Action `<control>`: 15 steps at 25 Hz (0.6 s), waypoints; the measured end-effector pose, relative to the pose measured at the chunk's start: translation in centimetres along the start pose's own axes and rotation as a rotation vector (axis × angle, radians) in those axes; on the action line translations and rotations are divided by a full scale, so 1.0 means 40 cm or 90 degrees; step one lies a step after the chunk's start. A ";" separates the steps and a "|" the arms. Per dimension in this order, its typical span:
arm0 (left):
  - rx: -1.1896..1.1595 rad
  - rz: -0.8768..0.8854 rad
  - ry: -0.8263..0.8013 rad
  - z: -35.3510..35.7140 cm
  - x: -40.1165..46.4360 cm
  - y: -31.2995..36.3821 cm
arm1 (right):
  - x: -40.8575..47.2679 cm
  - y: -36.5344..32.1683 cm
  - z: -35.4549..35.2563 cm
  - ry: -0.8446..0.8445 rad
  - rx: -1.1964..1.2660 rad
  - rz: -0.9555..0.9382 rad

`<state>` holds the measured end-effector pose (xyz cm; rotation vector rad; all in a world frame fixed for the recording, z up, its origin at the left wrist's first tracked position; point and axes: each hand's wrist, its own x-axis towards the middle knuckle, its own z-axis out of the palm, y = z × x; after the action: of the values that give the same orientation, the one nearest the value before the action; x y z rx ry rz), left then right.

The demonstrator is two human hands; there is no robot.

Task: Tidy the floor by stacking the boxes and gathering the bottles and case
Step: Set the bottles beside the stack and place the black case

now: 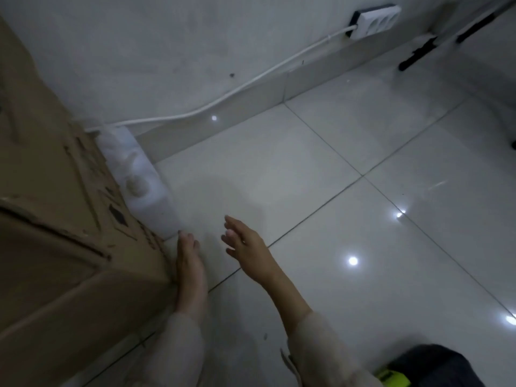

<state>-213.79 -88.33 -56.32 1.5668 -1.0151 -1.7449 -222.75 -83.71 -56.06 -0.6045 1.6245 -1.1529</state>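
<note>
Reaching Toward the Container Beside the Box

Extending forward over the glossy white tiled floor (321,205), both hands are empty. The left hand (187,255) lies with straight fingers alongside the lower corner of the large brown cardboard box (55,219), touching or just beside its side face; which of the two cannot be told. The right hand (245,244) hovers above the floor with fingers spread and relaxed, gripping nothing, palm turned toward the left hand.

The cardboard box occupies the left of the view and stands on the floor, with dark printed markings on its side. Two translucent white plastic jerrycan bottles (139,180) stand in a row between the box and the grey skirting of the wall, just ahead of the left fingertips. The nearer one sits close against the box.

A white cable (237,89) runs along the wall up to a white multi-socket outlet block (375,20). Cream sleeves (321,344) cover both forearms. A dark fabric item with a yellow-green part (435,367) shows at the lower right edge; its identity cannot be told.
</note>
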 end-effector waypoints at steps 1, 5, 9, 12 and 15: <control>0.014 -0.010 -0.050 0.012 -0.018 -0.009 | -0.050 0.023 -0.040 0.049 0.032 0.005; 0.132 -0.035 -0.247 0.095 -0.124 -0.093 | -0.286 0.132 -0.206 0.292 0.053 -0.014; 0.301 -0.016 -0.487 0.190 -0.246 -0.192 | -0.528 0.232 -0.321 0.579 -0.034 0.009; 0.453 -0.027 -0.648 0.245 -0.327 -0.275 | -0.642 0.297 -0.360 0.696 -0.106 0.060; 0.556 -0.048 -0.743 0.276 -0.397 -0.334 | -0.691 0.353 -0.355 0.752 -0.220 0.114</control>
<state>-221.47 -66.22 -58.55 0.8153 -2.5421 -2.4680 -223.73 -49.60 -56.08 0.1091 2.8386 -1.1521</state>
